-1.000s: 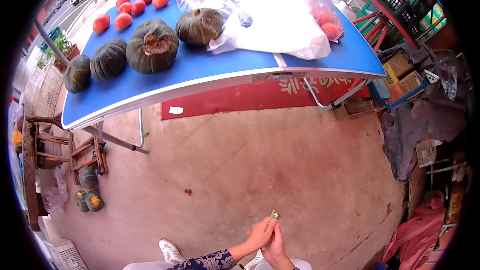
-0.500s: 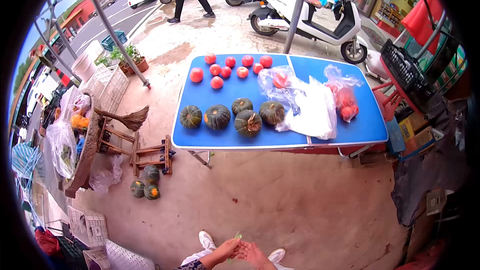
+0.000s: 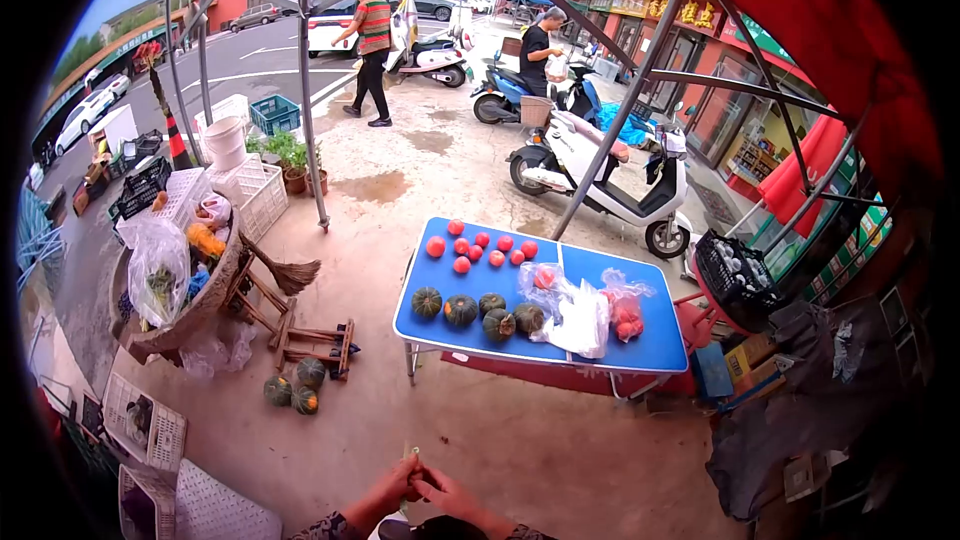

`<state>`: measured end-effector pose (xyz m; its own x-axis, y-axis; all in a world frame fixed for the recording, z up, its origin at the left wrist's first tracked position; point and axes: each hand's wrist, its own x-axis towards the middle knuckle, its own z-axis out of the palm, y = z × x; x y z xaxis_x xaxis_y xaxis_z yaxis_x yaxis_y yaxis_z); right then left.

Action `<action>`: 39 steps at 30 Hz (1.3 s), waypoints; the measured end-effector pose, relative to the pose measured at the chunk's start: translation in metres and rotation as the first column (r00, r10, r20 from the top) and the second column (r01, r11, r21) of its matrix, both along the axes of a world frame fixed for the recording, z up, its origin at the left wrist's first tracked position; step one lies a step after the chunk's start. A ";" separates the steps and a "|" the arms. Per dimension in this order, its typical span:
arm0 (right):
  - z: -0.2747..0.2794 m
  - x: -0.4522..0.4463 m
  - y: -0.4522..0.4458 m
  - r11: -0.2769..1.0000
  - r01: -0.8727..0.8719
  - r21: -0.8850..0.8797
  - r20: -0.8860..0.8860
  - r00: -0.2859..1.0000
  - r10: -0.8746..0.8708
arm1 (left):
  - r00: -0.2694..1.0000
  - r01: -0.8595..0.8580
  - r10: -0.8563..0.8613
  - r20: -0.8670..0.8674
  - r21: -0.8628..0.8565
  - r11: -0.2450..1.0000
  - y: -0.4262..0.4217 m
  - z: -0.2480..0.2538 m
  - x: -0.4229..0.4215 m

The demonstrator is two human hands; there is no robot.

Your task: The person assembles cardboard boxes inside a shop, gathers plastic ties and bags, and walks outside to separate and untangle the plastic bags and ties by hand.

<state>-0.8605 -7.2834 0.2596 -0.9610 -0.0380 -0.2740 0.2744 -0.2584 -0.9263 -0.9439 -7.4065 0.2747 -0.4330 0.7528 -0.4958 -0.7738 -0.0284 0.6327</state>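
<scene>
At the bottom, my left hand point(image 3: 392, 483) and my right hand point(image 3: 447, 493) meet in front of my body. The fingers of both are bent and pressed together. A small pale-green strip point(image 3: 413, 452) sticks up from the left fingers; most of it is hidden. What the right fingers pinch, if anything, does not show. Beyond the hands stands a blue folding table point(image 3: 470, 340). On it lie several dark green squashes point(image 3: 460, 310), several loose red round fruits point(image 3: 461, 247), white plastic bags point(image 3: 582, 325) and a clear bag of red fruits point(image 3: 626, 315).
Three squashes point(image 3: 305, 400) lie on the floor by a wooden stool point(image 3: 320, 345). A large basket point(image 3: 215, 290) with bagged produce and a broom point(image 3: 290, 270) is to the left. White crates point(image 3: 150, 430) stand lower left. Scooters point(image 3: 610, 180) and two people point(image 3: 374, 45) are beyond the poles.
My view has tilted up, so the table looks lower and smaller, and the canopy shows. My hands have drawn closer together; the right fingers, open before, are now folded against the left hand.
</scene>
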 end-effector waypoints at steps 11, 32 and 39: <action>0.041 0.042 0.034 0.925 -0.379 0.034 0.079 0.923 0.376 | 0.752 -0.646 0.638 0.169 -0.005 0.763 -0.086 0.024 0.117; 0.105 -0.091 -0.265 0.727 -0.684 -0.054 0.082 0.723 0.686 | 0.562 -0.827 0.798 0.217 0.160 0.539 -0.324 0.046 0.059; 0.090 -0.159 -0.353 0.669 -0.736 -0.109 0.180 0.647 0.741 | 0.242 -0.968 0.924 0.295 0.015 0.249 -0.445 0.047 0.050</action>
